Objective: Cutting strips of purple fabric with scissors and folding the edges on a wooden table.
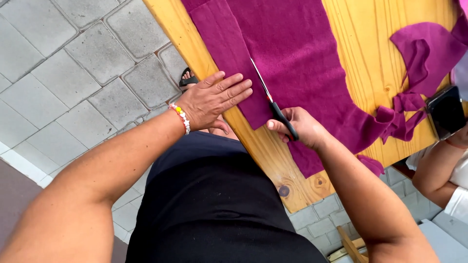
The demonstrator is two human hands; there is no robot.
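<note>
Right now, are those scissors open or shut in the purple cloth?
Open a little: the scissors held by the right hand show thin blades slightly parted in the purple cloth, which the left hand presses flat.

My left hand (210, 101) lies flat and palm down, fingers straight, held close together and pointing toward the far right, thumb tucked in below them. A beaded bracelet (181, 117) circles that wrist. The left forearm runs bare from the lower left corner up to the hand, elbow bent outward. My right hand (298, 127) is curled into a closed grip, knuckles up, thumb nail showing on the near side. The right forearm comes up from the lower right, bare, angled in toward the left hand. The two hands sit near each other, not touching.
</note>
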